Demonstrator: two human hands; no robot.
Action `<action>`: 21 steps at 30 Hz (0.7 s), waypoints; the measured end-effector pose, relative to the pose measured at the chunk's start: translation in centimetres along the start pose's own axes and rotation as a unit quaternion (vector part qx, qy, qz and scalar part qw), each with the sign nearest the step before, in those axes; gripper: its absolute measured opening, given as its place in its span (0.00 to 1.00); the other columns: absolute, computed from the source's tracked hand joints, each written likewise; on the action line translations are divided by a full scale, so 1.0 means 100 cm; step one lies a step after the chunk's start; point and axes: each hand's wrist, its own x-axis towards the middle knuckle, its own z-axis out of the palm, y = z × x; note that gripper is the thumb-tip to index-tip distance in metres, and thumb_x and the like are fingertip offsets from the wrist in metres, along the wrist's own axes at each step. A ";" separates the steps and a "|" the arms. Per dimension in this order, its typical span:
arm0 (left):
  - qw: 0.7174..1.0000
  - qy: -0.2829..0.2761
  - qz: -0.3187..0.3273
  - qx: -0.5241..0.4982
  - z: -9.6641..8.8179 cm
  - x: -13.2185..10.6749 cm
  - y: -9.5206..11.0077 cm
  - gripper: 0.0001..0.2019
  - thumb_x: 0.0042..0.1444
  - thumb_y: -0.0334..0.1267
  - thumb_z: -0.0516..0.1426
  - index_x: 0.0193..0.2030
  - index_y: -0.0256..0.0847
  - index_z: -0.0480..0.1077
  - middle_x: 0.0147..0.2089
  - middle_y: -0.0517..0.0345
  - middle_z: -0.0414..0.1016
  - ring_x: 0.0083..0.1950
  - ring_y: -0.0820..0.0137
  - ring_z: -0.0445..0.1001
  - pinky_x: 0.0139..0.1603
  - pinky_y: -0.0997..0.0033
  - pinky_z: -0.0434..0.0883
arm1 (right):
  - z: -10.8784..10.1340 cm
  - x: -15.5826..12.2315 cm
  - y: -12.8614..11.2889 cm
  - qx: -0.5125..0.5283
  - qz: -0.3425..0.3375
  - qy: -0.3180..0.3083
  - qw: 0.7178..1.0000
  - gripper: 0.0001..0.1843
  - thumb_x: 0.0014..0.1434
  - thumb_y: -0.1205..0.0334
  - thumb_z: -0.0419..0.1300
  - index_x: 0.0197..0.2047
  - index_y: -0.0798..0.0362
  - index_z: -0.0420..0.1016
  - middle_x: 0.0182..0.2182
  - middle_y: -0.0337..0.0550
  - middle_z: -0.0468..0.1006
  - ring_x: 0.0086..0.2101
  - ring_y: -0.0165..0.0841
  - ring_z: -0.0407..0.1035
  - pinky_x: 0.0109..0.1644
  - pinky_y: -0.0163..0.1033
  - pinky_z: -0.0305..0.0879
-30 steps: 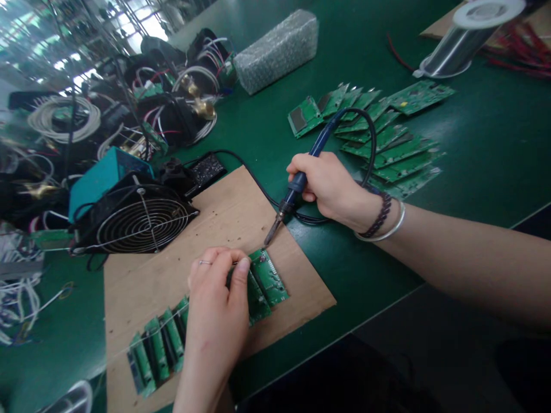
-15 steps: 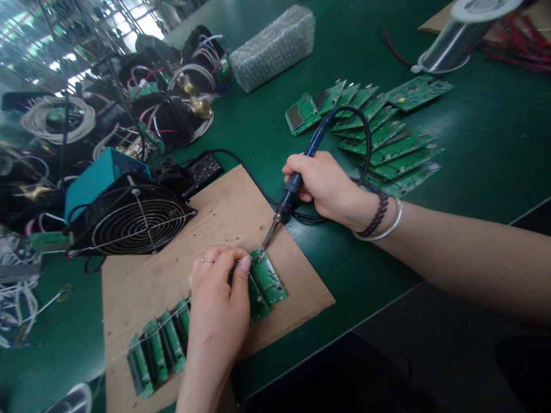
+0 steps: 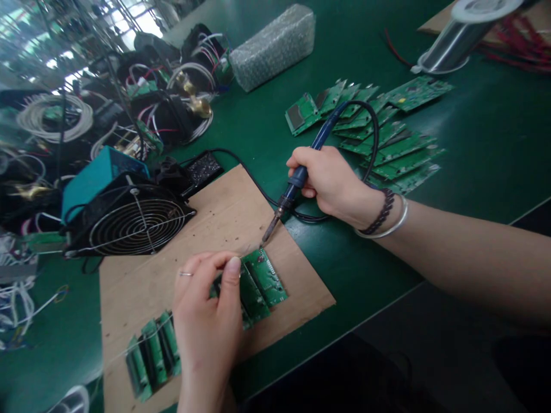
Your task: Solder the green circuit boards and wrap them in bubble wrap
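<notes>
My right hand (image 3: pixel 322 178) is wrapped around the blue handle of a soldering iron (image 3: pixel 297 178), its tip pointing down at the upper edge of a green circuit board (image 3: pixel 267 278). Whether the tip touches the board is hard to tell. Thumb and forefinger of my left hand (image 3: pixel 210 292) are pinched on a thin solder wire (image 3: pixel 247 250), which trails back toward the lower left. More green boards (image 3: pixel 150 350) lie overlapping in a row under and beside my left hand, on a cardboard sheet (image 3: pixel 224 206). My left palm hides part of that row.
A black fan (image 3: pixel 142 226) with a wire guard stands left of the cardboard, beside a teal box (image 3: pixel 97 178). Further boards (image 3: pixel 387 137) lie fanned out beyond my right hand. A bubble-wrapped block (image 3: pixel 273 49) and a silver spool (image 3: pixel 460 37) sit farther back. Cables and parts crowd the left.
My left hand has drawn back left from the end board, uncovering more of the boards. My right hand and the iron have shifted slightly up and right.
</notes>
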 end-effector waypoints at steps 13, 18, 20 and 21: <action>0.998 0.054 -0.010 0.017 -0.004 -0.008 0.006 0.07 0.59 0.36 0.55 0.31 0.41 0.70 0.28 0.63 0.67 0.26 0.75 0.63 0.29 0.72 0.62 | 0.002 -0.001 0.005 -0.026 0.005 -0.014 1.000 0.13 0.46 0.73 0.56 0.14 0.55 0.62 0.12 0.34 0.59 0.13 0.21 0.49 0.13 0.30 0.39; 0.999 -0.019 0.021 0.033 -0.003 -0.003 0.003 0.07 0.60 0.37 0.54 0.31 0.42 0.68 0.31 0.61 0.69 0.30 0.72 0.66 0.31 0.70 0.63 | 0.001 0.000 0.004 -0.018 0.010 -0.016 1.000 0.14 0.46 0.72 0.56 0.13 0.54 0.61 0.12 0.34 0.60 0.13 0.20 0.48 0.13 0.30 0.39; 0.997 -0.043 0.044 0.037 -0.001 -0.001 0.000 0.07 0.60 0.38 0.54 0.32 0.43 0.70 0.32 0.60 0.71 0.34 0.69 0.69 0.35 0.67 0.65 | 0.001 0.001 0.003 -0.009 0.016 -0.009 1.000 0.14 0.46 0.72 0.56 0.13 0.55 0.60 0.13 0.35 0.61 0.13 0.20 0.49 0.13 0.30 0.39; 0.997 -0.048 0.052 0.038 -0.001 -0.001 -0.002 0.07 0.60 0.38 0.54 0.32 0.44 0.71 0.32 0.60 0.72 0.35 0.68 0.70 0.36 0.66 0.65 | 0.001 0.001 0.002 -0.006 0.016 -0.003 1.000 0.14 0.46 0.72 0.55 0.13 0.55 0.60 0.13 0.35 0.61 0.13 0.20 0.49 0.13 0.30 0.39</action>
